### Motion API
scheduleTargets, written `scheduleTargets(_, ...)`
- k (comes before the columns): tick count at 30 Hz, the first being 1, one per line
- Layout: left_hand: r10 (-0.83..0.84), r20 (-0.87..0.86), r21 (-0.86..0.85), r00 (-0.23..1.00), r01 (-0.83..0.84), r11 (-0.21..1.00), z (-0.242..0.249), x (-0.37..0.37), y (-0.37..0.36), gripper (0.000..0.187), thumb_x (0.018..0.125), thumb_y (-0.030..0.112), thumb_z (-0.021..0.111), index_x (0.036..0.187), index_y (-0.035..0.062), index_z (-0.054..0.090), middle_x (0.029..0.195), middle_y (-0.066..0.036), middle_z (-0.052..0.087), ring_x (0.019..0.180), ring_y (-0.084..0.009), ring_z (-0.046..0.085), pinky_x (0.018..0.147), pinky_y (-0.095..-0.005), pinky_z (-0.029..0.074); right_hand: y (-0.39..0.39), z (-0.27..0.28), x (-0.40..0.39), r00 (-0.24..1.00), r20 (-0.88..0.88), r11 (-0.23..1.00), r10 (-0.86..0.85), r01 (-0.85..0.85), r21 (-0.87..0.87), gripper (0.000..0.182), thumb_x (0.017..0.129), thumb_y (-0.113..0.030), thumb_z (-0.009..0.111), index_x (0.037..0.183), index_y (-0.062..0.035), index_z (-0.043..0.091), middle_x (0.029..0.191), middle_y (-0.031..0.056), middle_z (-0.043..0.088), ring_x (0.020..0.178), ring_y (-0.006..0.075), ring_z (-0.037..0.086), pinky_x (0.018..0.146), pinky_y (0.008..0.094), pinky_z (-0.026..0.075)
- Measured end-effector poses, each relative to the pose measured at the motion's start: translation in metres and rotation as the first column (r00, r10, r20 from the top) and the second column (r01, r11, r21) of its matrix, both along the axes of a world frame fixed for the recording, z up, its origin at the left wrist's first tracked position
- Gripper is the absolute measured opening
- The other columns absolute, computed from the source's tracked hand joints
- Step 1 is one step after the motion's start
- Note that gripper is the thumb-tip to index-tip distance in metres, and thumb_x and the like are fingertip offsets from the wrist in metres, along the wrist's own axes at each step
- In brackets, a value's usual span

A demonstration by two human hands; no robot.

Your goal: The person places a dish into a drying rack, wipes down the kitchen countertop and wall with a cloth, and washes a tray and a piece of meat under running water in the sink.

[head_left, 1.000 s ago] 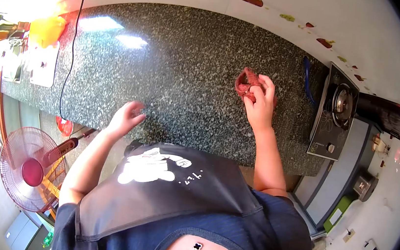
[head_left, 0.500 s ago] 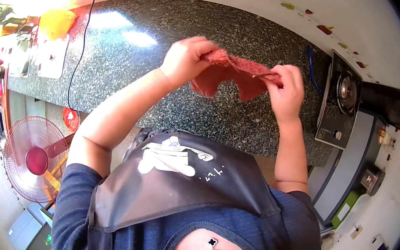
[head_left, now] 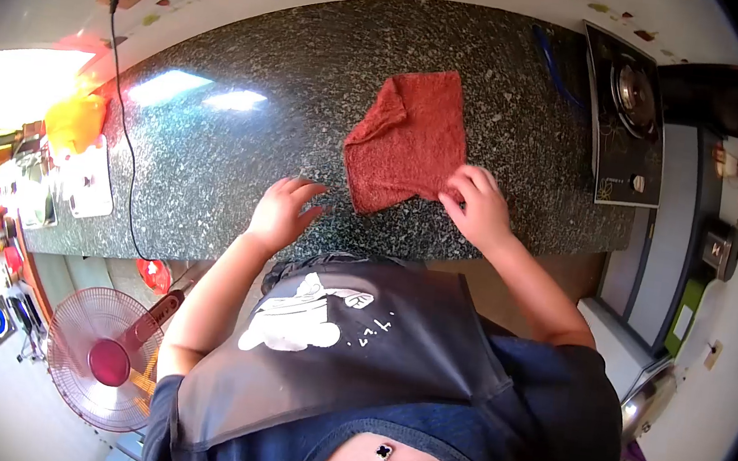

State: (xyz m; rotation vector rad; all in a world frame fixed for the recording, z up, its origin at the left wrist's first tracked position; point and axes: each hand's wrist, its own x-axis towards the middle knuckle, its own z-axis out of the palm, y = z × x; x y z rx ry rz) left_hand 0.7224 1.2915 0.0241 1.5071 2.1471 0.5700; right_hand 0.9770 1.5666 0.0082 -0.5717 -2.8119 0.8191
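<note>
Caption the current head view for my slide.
A red cloth lies partly spread on a speckled countertop, the right hand at its edge, the left hand apart from it.

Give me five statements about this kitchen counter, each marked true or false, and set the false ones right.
1. The red cloth lies on the speckled countertop. True.
2. The left hand is gripping the cloth. False: it is apart from the cloth, with nothing in it.
3. The right hand is at the cloth's near right corner. True.
4. The cloth is spread perfectly flat. False: part of its left side is folded over.
5. The gas stove is at the counter's left end. False: it is at the right end.
</note>
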Motion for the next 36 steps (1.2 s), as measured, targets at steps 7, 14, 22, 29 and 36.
scheduleTargets(7, 0.321, 0.088, -0.245, 0.943, -0.291, 0.925, -0.01, -0.004, -0.07, 0.026, 0.086, 0.015, 0.068, 0.112, 0.0092, 0.065, 0.106, -0.013, 0.066, 0.102, -0.0359, 0.061, 0.088, -0.0433, 0.05, -0.008, -0.095, -0.144, 0.873, 0.42, 0.967, -0.247, 0.195, 0.162, 0.082, 0.091, -0.043, 0.055, 0.153, -0.0003, 0.024, 0.162, 0.0216, 0.011, 0.151, 0.0392, 0.004, 0.12, 0.0586, 0.006)
scheduleTargets(14, 0.589, 0.027, -0.335, 0.808, -0.548, 0.767, 0.016, 0.011, -0.171, 0.023, 0.085, 0.006, 0.068, 0.108, 0.0048, 0.068, 0.098, -0.013, 0.068, 0.091, -0.0295, 0.066, 0.082, -0.0382, 0.051, 0.215, -0.116, -0.174, 0.862, 0.231, 0.849, -0.451, 0.335, 0.408, 0.074, 0.091, -0.048, 0.049, 0.151, -0.0081, 0.033, 0.161, 0.0104, 0.027, 0.148, 0.0321, 0.023, 0.115, 0.0632, 0.016)
scheduleTargets(22, 0.958, 0.282, -0.539, 0.056, -0.817, 0.206, -0.011, 0.08, -0.317, 0.023, 0.095, 0.009, 0.063, 0.116, 0.0022, 0.066, 0.109, -0.007, 0.07, 0.096, -0.0138, 0.066, 0.088, -0.0282, 0.051, -0.007, -0.105, -0.346, 0.889, 0.332, 0.93, -0.317, 0.224, 0.29, 0.08, 0.094, -0.061, 0.04, 0.152, -0.0069, 0.03, 0.157, 0.0238, 0.028, 0.145, 0.0454, 0.024, 0.117, 0.0637, 0.011)
scheduleTargets(29, 0.689, 0.076, -0.357, 0.72, -0.626, 0.694, 0.017, -0.002, -0.153, 0.027, 0.088, 0.008, 0.067, 0.116, 0.0083, 0.069, 0.097, -0.009, 0.068, 0.087, -0.02, 0.064, 0.084, -0.0344, 0.051, -0.131, -0.164, -0.207, 0.8, -0.133, 0.799, 0.585, -0.596, -0.076, 0.078, 0.077, -0.065, 0.064, 0.146, -0.0338, 0.046, 0.158, -0.0013, 0.036, 0.148, 0.0303, 0.024, 0.12, 0.0541, 0.014)
scheduleTargets(36, 0.799, 0.278, -0.464, 0.533, -0.654, 0.597, -0.002, -0.008, -0.199, 0.027, 0.096, 0.008, 0.061, 0.122, 0.0017, 0.064, 0.11, -0.008, 0.067, 0.094, -0.0118, 0.063, 0.084, -0.0265, 0.05, 0.166, -0.151, 0.085, 0.53, 0.292, 0.599, -0.796, 0.624, 0.502, 0.084, 0.092, -0.068, 0.043, 0.155, -0.0158, 0.026, 0.164, 0.0099, 0.018, 0.149, 0.0374, 0.018, 0.119, 0.0557, 0.014)
